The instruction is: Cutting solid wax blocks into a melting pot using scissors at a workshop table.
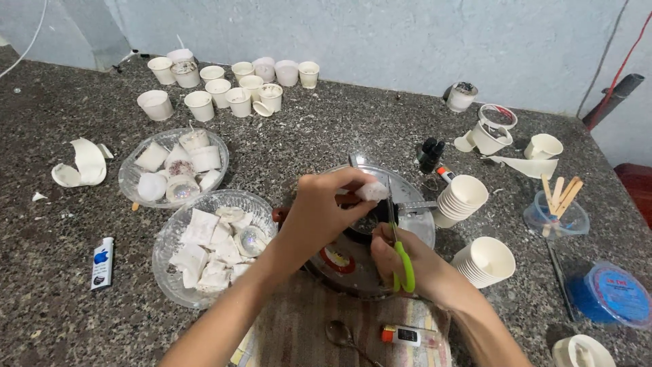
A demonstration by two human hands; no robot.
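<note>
**Two hands at work over a round metal pan**

Two hands are seen above the pan (414, 211), which is taken here as the landmark. The left hand (319, 211) is closed in a pinch grip on a small white wax piece (372, 191), held just above the pan's middle. The right hand (394, 261) is curled shut around the green handles of a pair of scissors (402, 261), at the pan's near edge; the blades are pointed up toward the wax piece, and whether they touch it cannot be told.

Left of the pan, just beside it, a glass bowl (170, 272) filled with white chunks is set on the table (61, 319). A second glass bowl (132, 183) with cups and pieces is placed farther left and behind the first. Well behind the pan, toward the wall, a group of small white cups (231, 85) is stood upright. Right of the pan, two stacks of cups (462, 197) are laid on their sides, the nearer one (489, 261) just beside the right wrist. Farther right, a clear cup with wooden sticks (557, 211) and a blue lid (611, 295) are seen.

In front of the pan, a striped cloth (305, 333) is spread, with a spoon (339, 334) and an orange-capped lighter (402, 334) lying on it. A white lighter (102, 263) is laid well to the left.
</note>
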